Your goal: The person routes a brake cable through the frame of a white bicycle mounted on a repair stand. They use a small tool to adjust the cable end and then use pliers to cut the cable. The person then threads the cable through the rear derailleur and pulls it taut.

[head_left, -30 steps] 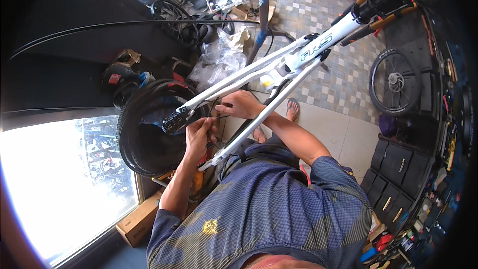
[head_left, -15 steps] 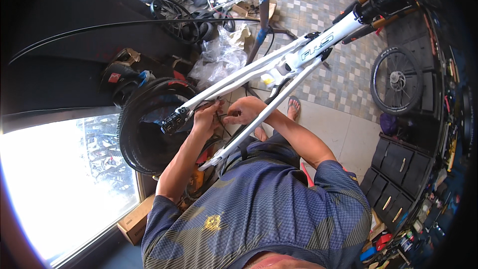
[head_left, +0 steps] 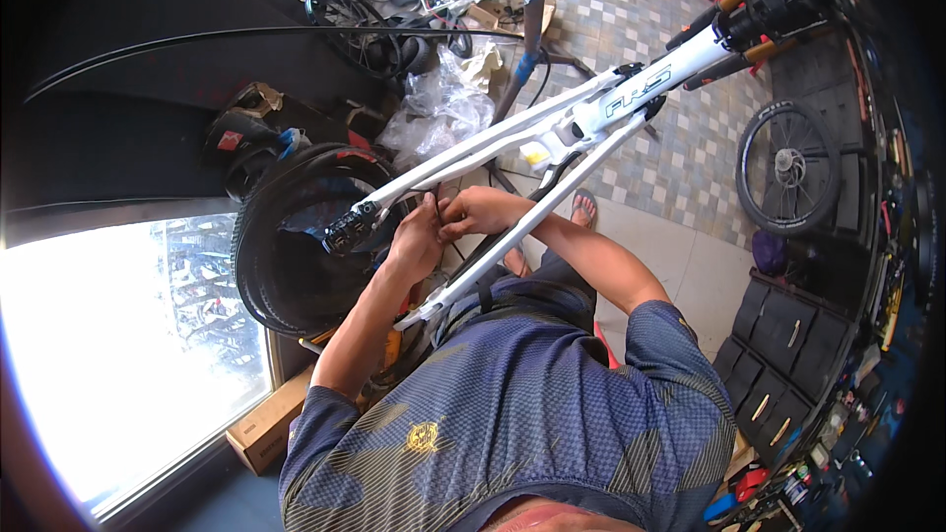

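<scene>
A white bicycle frame [head_left: 645, 89] slants across the view, its two rear stays spreading toward me. My left hand [head_left: 418, 239] is in the gap between those stays, fingers closed on a thin black cable [head_left: 438, 202]. Touching it from the right, my right hand [head_left: 479, 211] pinches at the same cable, its forearm passing under the nearer stay. The exact fingertip grip is partly hidden. A black rear derailleur [head_left: 347, 229] sits at the end of the farther stay, left of my left hand.
Black tyres [head_left: 254, 271] are stacked at the left beside a bright window. A blue stand post [head_left: 533, 0] rises behind the frame, near crumpled clear plastic [head_left: 439, 108]. A bicycle wheel [head_left: 788, 167] leans at the right. A cardboard box [head_left: 264, 432] lies at lower left.
My hands have come together: the right fingers, loosely curled and apart before, now close beside the left ones at the cable. The view has shifted slightly.
</scene>
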The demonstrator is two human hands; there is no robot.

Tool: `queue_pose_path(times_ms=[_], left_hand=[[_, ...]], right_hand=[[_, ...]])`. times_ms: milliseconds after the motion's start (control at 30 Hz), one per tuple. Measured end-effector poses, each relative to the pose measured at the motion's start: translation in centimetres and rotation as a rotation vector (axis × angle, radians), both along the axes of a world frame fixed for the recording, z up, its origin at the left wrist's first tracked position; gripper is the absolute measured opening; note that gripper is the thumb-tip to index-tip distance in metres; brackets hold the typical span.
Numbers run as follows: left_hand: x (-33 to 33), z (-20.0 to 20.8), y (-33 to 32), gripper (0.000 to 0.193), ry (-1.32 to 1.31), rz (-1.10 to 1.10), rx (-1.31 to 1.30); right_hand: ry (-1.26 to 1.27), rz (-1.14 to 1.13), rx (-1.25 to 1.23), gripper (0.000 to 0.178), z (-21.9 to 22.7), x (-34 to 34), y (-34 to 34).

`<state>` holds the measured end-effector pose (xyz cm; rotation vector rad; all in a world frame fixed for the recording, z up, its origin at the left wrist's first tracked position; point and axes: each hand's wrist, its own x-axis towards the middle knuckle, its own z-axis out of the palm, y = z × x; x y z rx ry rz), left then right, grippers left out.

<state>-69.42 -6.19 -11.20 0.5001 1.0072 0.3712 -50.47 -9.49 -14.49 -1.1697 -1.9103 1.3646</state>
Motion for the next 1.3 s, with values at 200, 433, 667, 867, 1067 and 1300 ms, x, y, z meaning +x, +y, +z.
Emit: queue_pose_path(times_ms=[200,433,667,867,1067,1300], left_hand=[[-1.9,1.7,-0.6,0.036,-0.197,-0.119,0.029],[-2.7,0.3,-2.2,0.031,0.016,-0.201,0.230],[-1.7,0.8,-1.8,0.028,0.229,-0.106,0.304],[0.4,2.2,-0.6,0.024,0.266,-0.036,0.240],[2.7,1.0,1.1,0.022,0.160,0.041,0.034],[2.1,-0.2,1.2,0.021,0.040,0.158,-0.034]], right_hand=[[0.248,-0.096,-0.187,0.029,-0.1,-0.4,0.6],[0.281,-0.262,-0.151,0.032,0.0,-0.7,0.1],[0.297,-0.358,-0.140,0.037,0.1,-0.4,-0.3],[-0.243,-0.498,0.041,0.045,1.6,1.8,-2.4],[-0.249,-0.536,-0.004,0.046,1.7,1.9,-3.3],[-0.111,-0.385,0.014,0.045,1.6,1.8,-3.4]])
